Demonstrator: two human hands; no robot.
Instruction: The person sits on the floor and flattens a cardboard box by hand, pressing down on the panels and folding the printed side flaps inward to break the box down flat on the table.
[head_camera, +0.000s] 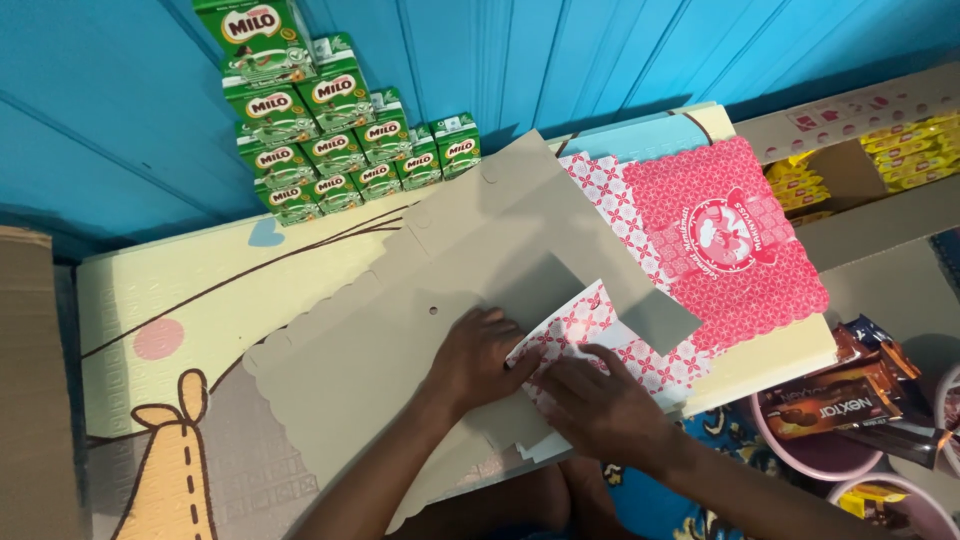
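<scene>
**Both hands pressing a flap on a flattened box**

Head view: I see the left hand (480, 352) lying palm down on the flat cardboard box blank (420, 340), fingers nearly straight and gripping nothing, its fingertips on the edge of a folded flap (590, 335) with a red and white flower print. The right hand (600, 400) lies flat on that same flap, fingers spread, pinning rather than clasping. The blank lies grey side up on a pale play mat (200, 290), overlapping a red printed box sheet (725, 245) behind it.

To crease the flap well, I judge both palms should hold it square to the score line and press evenly along its length, so the fold does not wander or tear.

A stack of green drink cartons (330, 120) stands against the blue wall. Snack packets (830, 405) in a pink basin sit at the right, with yellow packets (905, 150) in an open carton above.

The flap's underside is hidden by the hands, the blank's near edge is covered by the forearms, and I cannot tell whether any glue or tab is involved.
</scene>
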